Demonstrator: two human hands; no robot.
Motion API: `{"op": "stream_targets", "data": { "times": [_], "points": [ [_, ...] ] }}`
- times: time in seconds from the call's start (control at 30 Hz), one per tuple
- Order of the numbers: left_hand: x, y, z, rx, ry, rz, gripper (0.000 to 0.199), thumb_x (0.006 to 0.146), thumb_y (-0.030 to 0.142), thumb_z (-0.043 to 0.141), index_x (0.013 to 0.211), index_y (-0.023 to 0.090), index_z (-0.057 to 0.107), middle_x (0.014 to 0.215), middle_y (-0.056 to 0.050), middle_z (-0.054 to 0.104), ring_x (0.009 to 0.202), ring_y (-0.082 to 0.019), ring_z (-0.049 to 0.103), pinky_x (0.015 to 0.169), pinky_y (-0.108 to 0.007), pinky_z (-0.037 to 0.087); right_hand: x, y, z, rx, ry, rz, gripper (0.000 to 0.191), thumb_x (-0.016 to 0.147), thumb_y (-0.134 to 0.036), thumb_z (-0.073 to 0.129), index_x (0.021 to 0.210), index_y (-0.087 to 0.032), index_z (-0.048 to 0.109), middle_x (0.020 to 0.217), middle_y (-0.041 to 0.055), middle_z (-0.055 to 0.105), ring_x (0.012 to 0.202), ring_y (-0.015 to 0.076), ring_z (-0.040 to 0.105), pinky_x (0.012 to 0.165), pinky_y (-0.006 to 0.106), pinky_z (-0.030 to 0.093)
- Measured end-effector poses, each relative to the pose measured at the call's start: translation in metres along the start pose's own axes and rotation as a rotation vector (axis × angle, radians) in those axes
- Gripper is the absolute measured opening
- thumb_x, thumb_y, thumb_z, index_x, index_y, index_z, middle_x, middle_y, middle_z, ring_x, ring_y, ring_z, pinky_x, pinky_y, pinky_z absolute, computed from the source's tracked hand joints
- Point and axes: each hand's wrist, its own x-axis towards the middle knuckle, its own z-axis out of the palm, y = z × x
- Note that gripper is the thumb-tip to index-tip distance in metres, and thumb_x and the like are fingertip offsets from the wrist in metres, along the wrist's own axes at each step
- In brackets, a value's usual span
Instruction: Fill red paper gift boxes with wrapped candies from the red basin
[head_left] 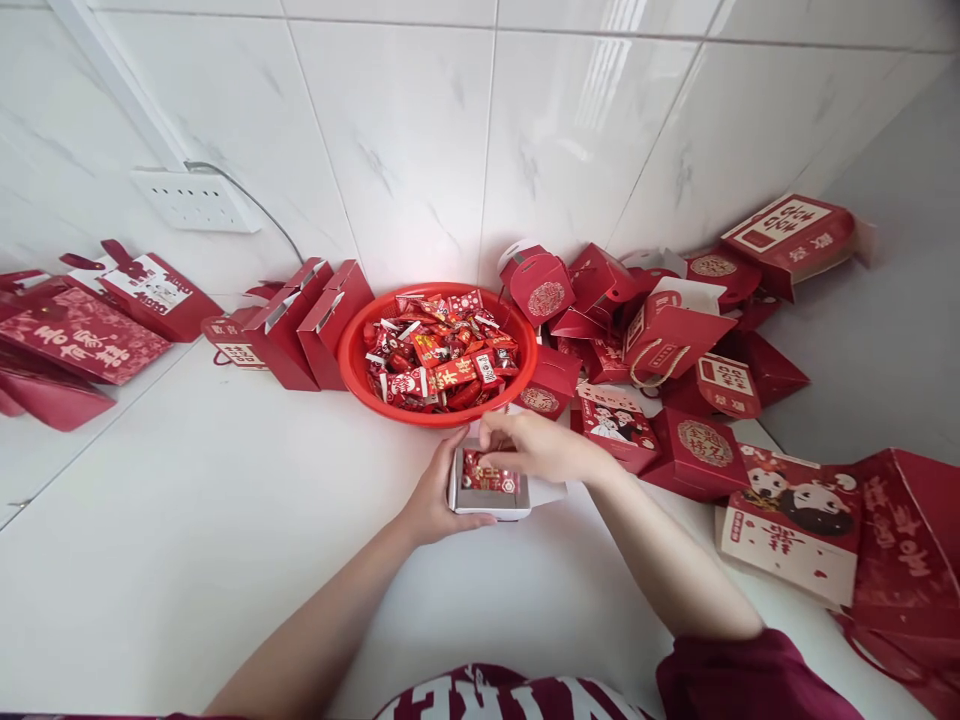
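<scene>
A small box point(491, 508) with a white outer side and grey inner walls stands open on the white table. Red wrapped candy point(491, 474) shows inside it. Wrapped round the box's left side is my left hand point(436, 497), thumb along the near edge. My right hand point(541, 447) reaches over the box from the right, its fingers bent and pressed together at the candy; what they pinch, if anything, is too small to name. Just beyond the box sits a red plastic basket point(349, 368) heaped with wrapped candies point(442, 350).
Many red gift boxes point(701, 445) crowd the right side, some piled on each other. More red boxes point(281, 335) stand left of the basket, and red gift bags point(90, 335) are at the far left. A socket strip point(196, 202) with a cable hangs on the tiled wall.
</scene>
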Motion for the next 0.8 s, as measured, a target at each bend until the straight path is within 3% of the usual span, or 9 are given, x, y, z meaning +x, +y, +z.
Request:
{"op": "stream_targets", "data": {
  "times": [0.1,0.2,0.4,0.57,0.67,0.8],
  "points": [
    [-0.003,0.003,0.003,0.134,0.006,0.0,0.121,0.063,0.041,0.09,0.157,0.03,0.015,0.153,-0.015,0.035,0.139,-0.039,0.042,0.113,-0.055,0.039,-0.009,-0.004,0.02,-0.47,-0.135,0.127,0.008,0.091,-0.018,0.056,0.095,-0.02,0.063,0.081,0.0011,0.07,0.072,0.0161,0.063,0.063,0.025,0.039],
    [-0.005,0.006,0.006,0.258,-0.011,0.032,0.118,0.064,0.043,0.089,0.156,0.031,0.017,0.155,-0.015,0.031,0.142,-0.04,0.037,0.115,-0.056,0.036,-0.003,-0.007,0.036,-0.674,-0.287,0.216,0.013,0.088,-0.012,0.057,0.091,-0.016,0.07,0.087,0.0081,0.073,0.078,0.022,0.068,0.064,0.028,0.04],
    [-0.005,0.011,0.006,0.345,0.008,0.029,0.117,0.065,0.047,0.088,0.156,0.03,0.017,0.153,-0.015,0.035,0.14,-0.038,0.04,0.115,-0.055,0.036,0.011,-0.018,0.049,-0.726,-0.298,0.358,0.019,0.087,-0.004,0.056,0.095,-0.005,0.073,0.093,0.0207,0.073,0.086,0.0301,0.072,0.064,0.03,0.044],
    [-0.003,0.014,0.0,0.41,0.02,0.008,0.116,0.064,0.049,0.088,0.155,0.03,0.019,0.151,-0.014,0.038,0.138,-0.037,0.042,0.114,-0.055,0.037,0.006,-0.028,0.033,-0.609,-0.341,0.234,0.019,0.091,-0.013,0.055,0.092,-0.014,0.073,0.091,0.0097,0.074,0.076,0.0201,0.07,0.06,0.025,0.04],
    [-0.002,0.013,-0.003,0.349,0.004,0.027,0.111,0.065,0.049,0.087,0.153,0.028,0.023,0.149,-0.014,0.041,0.137,-0.036,0.045,0.112,-0.053,0.04,0.005,-0.033,0.008,-0.449,-0.13,0.149,0.022,0.096,-0.018,0.048,0.102,-0.019,0.069,0.094,0.0047,0.073,0.077,0.0152,0.067,0.063,0.022,0.04],
    [-0.003,0.01,-0.004,0.326,0.007,0.0,0.113,0.064,0.048,0.088,0.154,0.029,0.022,0.153,-0.014,0.036,0.139,-0.036,0.042,0.113,-0.052,0.04,0.024,-0.033,-0.026,-0.5,0.314,0.348,0.028,0.102,-0.02,0.038,0.106,-0.016,0.065,0.097,0.0104,0.073,0.087,0.0198,0.068,0.072,0.025,0.042]
  ]
}}
